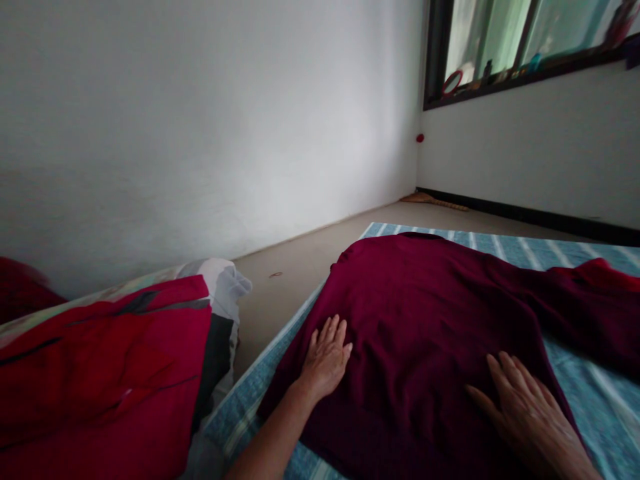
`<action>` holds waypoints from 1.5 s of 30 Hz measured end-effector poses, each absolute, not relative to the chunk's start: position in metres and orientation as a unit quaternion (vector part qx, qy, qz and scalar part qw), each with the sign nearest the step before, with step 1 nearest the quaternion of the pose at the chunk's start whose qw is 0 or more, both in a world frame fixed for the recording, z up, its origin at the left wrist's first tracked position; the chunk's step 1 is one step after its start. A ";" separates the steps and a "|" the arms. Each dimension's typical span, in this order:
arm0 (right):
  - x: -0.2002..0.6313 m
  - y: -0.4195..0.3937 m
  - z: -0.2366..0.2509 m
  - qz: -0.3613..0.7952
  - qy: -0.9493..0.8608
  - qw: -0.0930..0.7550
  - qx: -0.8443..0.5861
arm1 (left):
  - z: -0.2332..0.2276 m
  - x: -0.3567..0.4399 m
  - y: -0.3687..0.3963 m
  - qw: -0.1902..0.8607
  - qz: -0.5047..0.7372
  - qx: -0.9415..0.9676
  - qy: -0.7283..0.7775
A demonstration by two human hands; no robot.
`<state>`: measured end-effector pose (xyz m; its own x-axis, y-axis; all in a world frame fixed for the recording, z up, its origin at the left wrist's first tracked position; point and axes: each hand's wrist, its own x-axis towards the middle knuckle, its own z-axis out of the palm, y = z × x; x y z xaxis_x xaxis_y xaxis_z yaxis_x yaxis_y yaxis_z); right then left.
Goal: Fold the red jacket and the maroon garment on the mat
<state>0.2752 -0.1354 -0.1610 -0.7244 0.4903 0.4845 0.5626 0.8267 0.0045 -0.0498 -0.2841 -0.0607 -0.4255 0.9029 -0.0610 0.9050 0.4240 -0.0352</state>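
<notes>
"How do the hands lie?"
"The right hand (525,413) is flat on or just over the maroon garment (415,320), thumb apart; the left hand (327,357) rests on it, fingers slightly spread. Neither pinches cloth."
"How far along?"
"It looks laid out on the striped sheet (610,413), not yet creaseless."
"Counts?"
"Two hands, one maroon garment, one sheet; farther, one round mirror (453,83), one window (505,40)."

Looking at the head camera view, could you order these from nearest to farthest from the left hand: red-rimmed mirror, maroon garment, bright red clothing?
From the left hand:
1. Maroon garment: directly under it.
2. Bright red clothing: off to its left.
3. Red-rimmed mirror: upper right, by the window.
</notes>
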 end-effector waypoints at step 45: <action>0.256 -0.139 -0.150 -0.092 -0.882 0.219 -0.408 | -0.054 -0.051 -0.278 0.050 -0.032 0.637 0.769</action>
<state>0.2559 -0.1393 -0.1504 -0.5721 0.6788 0.4604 0.7592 0.6507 -0.0160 -0.0511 -0.2778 -0.0542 -0.1841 0.9759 -0.1170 0.9823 0.1870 0.0138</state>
